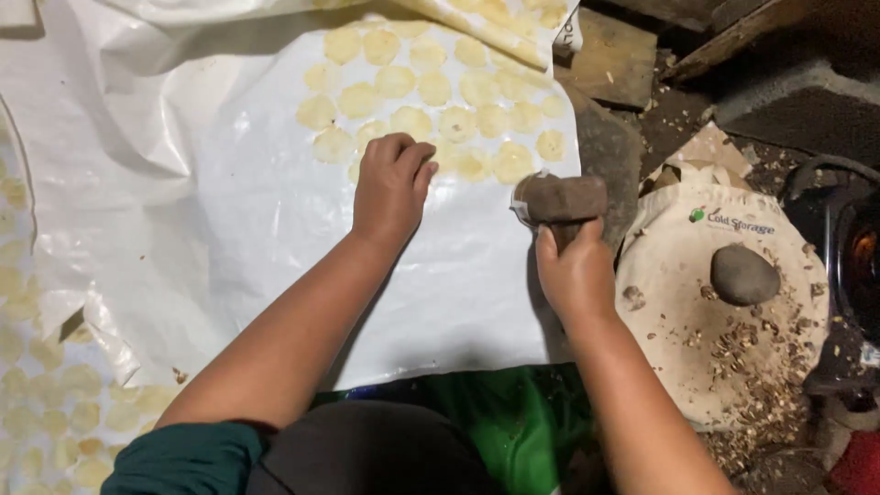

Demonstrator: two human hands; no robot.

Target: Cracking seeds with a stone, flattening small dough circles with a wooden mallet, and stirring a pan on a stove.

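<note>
white plastic sheet point(275, 238): left hand point(392, 188) curled on pale discs point(412, 92); right hand point(573, 270) gripping wooden mallet point(561, 199).

I see my left hand point(392, 183) pressing pale flattened discs point(431, 87) on a white plastic sheet point(275, 229), while my right hand point(576, 270) grips a brown wooden mallet point(561, 198).
</note>
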